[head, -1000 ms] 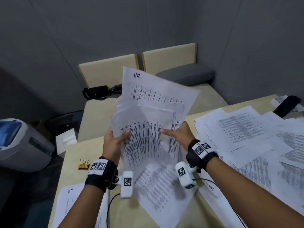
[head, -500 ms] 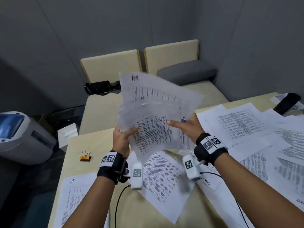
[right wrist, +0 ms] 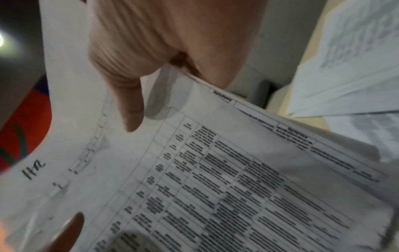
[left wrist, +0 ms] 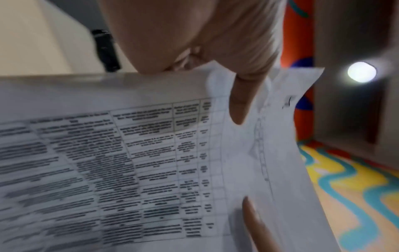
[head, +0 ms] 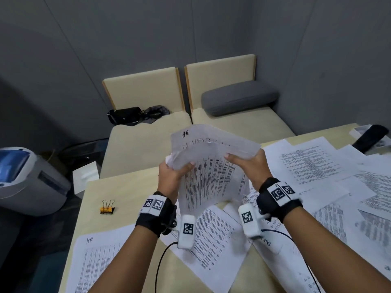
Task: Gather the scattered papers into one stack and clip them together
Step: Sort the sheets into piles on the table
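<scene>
I hold a sheaf of printed papers (head: 211,174) upright above the table, its top bending away from me. My left hand (head: 171,172) grips its left edge, thumb on the printed face (left wrist: 237,109). My right hand (head: 247,163) grips the right edge, thumb lying on the sheet (right wrist: 129,109). The top sheet carries a handwritten mark (right wrist: 34,168). Loose printed sheets (head: 213,246) lie on the table under my wrists, more spread to the right (head: 313,166), and one at the near left (head: 99,265). Orange binder clips (head: 108,208) sit on the table at the left.
The beige table (head: 127,199) ends at its left edge beside a grey bin with a blue lid (head: 25,178). Behind it stand two beige seats (head: 148,144), a grey cushion (head: 239,98) and a black bag (head: 127,115). A black object (head: 370,136) lies far right.
Both hands have drawn closer together and squared the fanned sheets into a tighter sheaf. Its top now curls away from me.
</scene>
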{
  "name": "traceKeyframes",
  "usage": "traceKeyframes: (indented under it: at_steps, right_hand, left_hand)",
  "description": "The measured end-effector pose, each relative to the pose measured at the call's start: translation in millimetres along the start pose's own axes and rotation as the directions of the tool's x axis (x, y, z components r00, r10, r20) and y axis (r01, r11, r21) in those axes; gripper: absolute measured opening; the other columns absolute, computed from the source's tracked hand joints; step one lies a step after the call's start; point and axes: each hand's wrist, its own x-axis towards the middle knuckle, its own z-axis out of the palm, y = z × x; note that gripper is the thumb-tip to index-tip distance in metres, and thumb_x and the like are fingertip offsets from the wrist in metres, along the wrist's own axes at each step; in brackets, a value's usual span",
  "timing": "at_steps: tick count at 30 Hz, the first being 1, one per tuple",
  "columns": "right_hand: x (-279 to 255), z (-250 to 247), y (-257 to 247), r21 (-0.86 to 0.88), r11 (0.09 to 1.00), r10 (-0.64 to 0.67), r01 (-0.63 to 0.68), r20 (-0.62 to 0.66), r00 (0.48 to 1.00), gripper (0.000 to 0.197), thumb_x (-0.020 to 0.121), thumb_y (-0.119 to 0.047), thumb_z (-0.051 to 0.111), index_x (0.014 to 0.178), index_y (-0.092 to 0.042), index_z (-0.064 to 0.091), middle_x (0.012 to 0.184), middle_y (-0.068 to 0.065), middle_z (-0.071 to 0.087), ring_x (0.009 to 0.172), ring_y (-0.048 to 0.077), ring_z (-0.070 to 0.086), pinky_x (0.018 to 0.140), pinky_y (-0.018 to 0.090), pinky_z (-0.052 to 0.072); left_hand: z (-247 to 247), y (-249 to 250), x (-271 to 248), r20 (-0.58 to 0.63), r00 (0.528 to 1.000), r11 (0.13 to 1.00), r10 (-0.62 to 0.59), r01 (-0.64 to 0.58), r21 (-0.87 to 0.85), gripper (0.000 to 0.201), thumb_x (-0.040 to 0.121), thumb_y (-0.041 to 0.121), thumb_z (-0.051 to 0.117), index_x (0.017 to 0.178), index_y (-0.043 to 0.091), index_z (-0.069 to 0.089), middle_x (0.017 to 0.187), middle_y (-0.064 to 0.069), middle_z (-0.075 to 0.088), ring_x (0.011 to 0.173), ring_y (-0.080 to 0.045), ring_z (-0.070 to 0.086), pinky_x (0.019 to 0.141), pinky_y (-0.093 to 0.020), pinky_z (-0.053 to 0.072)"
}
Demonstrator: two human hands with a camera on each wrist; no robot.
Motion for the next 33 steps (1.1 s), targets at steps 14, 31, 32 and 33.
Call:
traceKeyframes:
  at_steps: [14,31,32,33]
  right_hand:
    - [-1.5,-17.5,42.2,-0.118,0.980,0.167,-0.162,0.036,0.985,0.039,0.065,-0.007,0.086,0.096,-0.017,0.065,0.101,0.004,0.072,0.101,0.026,0.068,0.092,0.041,0.052]
    - [10.4,-7.4,48.0,-0.253,0.962,0.131,-0.099,0.110,0.985,0.027,0.070,-0.019,0.085,0.092,-0.016,0.070,0.099,0.011,0.074,0.095,0.027,0.070,0.085,0.042,0.057]
    - [10.6,-7.4,49.4,-0.279,0.955,0.141,-0.103,0.120,0.983,0.028,0.071,-0.022,0.084,0.094,-0.014,0.071,0.099,0.010,0.074,0.095,0.027,0.070,0.086,0.042,0.057]
    - [10.4,-7.3,50.4,-0.305,0.947,0.146,-0.102,0.125,0.981,0.031,0.072,-0.026,0.083,0.097,-0.012,0.071,0.099,0.009,0.074,0.095,0.026,0.070,0.087,0.043,0.056]
  left_hand:
    - [2.8,-14.3,-3.8,0.108,0.992,0.970,-0.064,0.036,0.240,0.035,0.075,0.004,0.077,0.107,0.008,0.066,0.100,-0.006,0.075,0.088,-0.018,0.073,0.071,-0.033,0.059]
    - [28.3,18.6,19.1,-0.235,0.924,0.930,0.300,-0.229,0.287,0.018,0.087,0.015,0.066,0.069,0.013,0.062,0.071,0.003,0.062,0.067,-0.007,0.054,0.072,-0.029,0.045]
    - [27.3,19.0,20.4,-0.238,0.932,0.947,0.275,-0.221,0.232,0.019,0.088,0.016,0.065,0.070,0.013,0.061,0.073,-0.001,0.063,0.068,-0.010,0.056,0.069,-0.029,0.046]
    - [24.7,18.6,21.9,-0.219,0.944,0.964,0.247,-0.215,0.157,0.021,0.088,0.024,0.066,0.073,0.012,0.060,0.076,-0.006,0.066,0.069,-0.014,0.059,0.067,-0.029,0.048]
